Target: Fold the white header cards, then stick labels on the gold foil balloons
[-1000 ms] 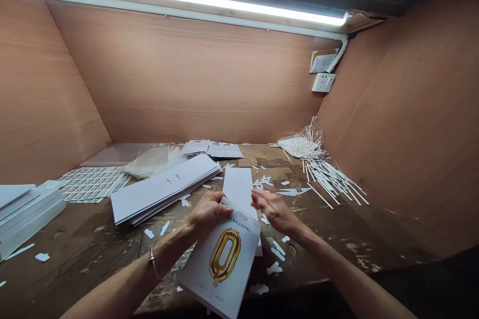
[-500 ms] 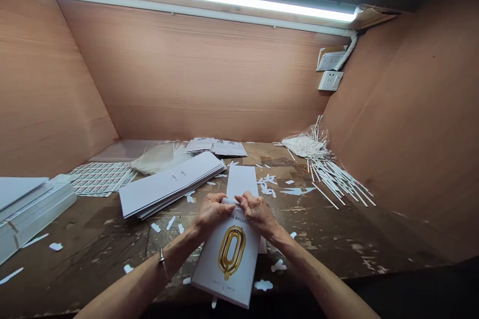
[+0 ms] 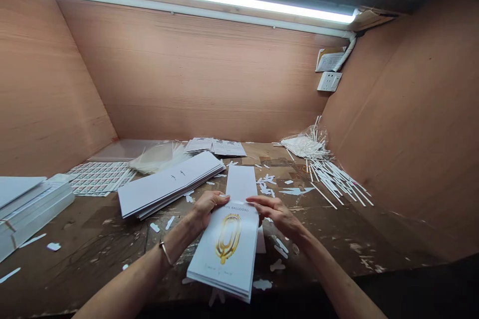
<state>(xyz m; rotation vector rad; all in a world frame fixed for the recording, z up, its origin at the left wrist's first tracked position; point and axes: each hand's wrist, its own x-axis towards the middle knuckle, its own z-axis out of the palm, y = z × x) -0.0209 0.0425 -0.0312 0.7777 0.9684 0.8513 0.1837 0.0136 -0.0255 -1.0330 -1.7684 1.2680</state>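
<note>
- The left hand (image 3: 207,208) is curled over the top left corner of a stack of gold-printed "FOIL BALLOONS" cards (image 3: 224,254), holding it closed in a grip.
- The right hand (image 3: 275,212) lies with its fingers stretched across the stack's top right edge; I can't tell whether it is actually gripping.
- The stack sits tilted between both forearms, its lower end at the bench's front edge.
- A long white card (image 3: 241,183) sticks out just past the stack's top, with its lower end showing beside the stack's right edge.
- A clear plastic bag (image 3: 305,145) at the back right holds white sticks, with loose sticks (image 3: 337,182) fanned out just beside it.
- A pile of long white cards (image 3: 168,184) lies just left of the hands, and limp clear bags (image 3: 160,158) lie behind it.
- Sticker sheets (image 3: 100,178) and printed papers (image 3: 215,147) lie farther back.
- White paper scraps (image 3: 277,265) litter the worn wooden bench (image 3: 93,224).
- A stack of flat white boxes (image 3: 33,212) sits at the far left.
</note>
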